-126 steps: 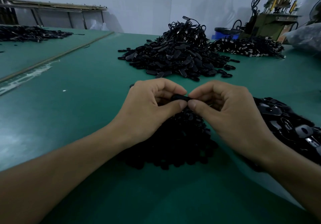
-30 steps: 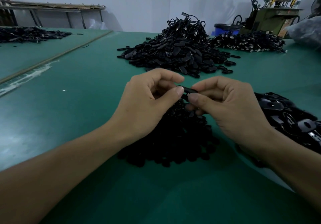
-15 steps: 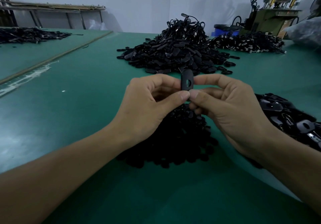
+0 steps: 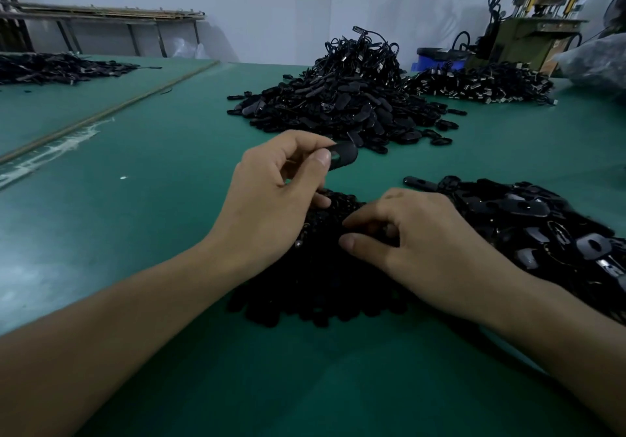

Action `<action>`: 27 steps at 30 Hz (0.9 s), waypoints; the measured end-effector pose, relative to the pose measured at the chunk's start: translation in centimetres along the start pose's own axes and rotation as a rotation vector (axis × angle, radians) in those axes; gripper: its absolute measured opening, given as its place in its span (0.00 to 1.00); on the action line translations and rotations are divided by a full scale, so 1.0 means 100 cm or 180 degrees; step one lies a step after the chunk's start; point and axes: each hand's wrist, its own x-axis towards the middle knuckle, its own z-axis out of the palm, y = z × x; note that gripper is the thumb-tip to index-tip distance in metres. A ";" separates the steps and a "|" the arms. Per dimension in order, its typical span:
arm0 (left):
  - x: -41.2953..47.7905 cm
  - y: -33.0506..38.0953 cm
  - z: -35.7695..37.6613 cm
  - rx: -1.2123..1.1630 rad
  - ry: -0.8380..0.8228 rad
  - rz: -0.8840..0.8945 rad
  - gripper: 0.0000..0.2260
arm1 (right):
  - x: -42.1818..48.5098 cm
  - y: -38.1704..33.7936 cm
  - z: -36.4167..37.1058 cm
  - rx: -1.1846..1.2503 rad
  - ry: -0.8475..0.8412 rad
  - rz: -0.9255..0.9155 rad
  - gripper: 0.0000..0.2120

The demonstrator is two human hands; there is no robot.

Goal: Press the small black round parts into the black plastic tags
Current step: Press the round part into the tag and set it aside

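Two bare hands of ours work over a green table mat (image 4: 142,172). Our left hand (image 4: 271,199) is raised above the mat and pinches one flat black oval plastic tag (image 4: 343,158) between thumb and forefinger. The tag juts out to the right of the fingertips, with its hole showing just beside the thumbnail. The other fingers of that hand are curled loosely beneath.

Our right hand (image 4: 426,243) lies lower, on the near heap of small black round parts (image 4: 321,294). Its fingers are bent and its thumb and forefinger tips are close together among the parts. We cannot tell whether a part is caught between them, since the parts are dark and blend together.

Just to the right of that hand is a spread pile of loose black tags (image 4: 542,223), several with their holes visible. Farther back, in the middle of the mat, rises a tall mound of black tags (image 4: 345,101). Behind it to the right sits a lower heap of black pieces with pale metal ends (image 4: 481,86). Beyond that heap are a blue tub (image 4: 440,60) and an olive-coloured machine with cables (image 4: 528,36).
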 end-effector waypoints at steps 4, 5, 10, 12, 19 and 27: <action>-0.001 -0.003 0.001 0.0083 0.0002 -0.0071 0.10 | 0.000 0.000 -0.002 0.0082 0.0083 -0.0102 0.04; -0.001 -0.004 0.001 0.0054 -0.0002 -0.0082 0.10 | -0.001 -0.001 -0.002 0.0142 0.0133 -0.0106 0.04; -0.001 -0.006 -0.001 -0.0125 -0.0007 -0.0057 0.10 | -0.001 -0.005 -0.003 0.0326 0.0406 -0.0143 0.04; 0.000 -0.006 -0.002 -0.0108 0.0035 -0.0028 0.09 | -0.001 -0.005 -0.003 0.0422 0.0488 -0.0164 0.05; 0.000 -0.005 -0.002 0.0068 0.0236 -0.0023 0.08 | 0.000 -0.003 -0.002 0.0342 0.0593 -0.0164 0.11; 0.000 -0.003 -0.001 -0.0054 0.0315 -0.0181 0.08 | 0.001 0.002 0.000 0.0508 0.0741 -0.0174 0.08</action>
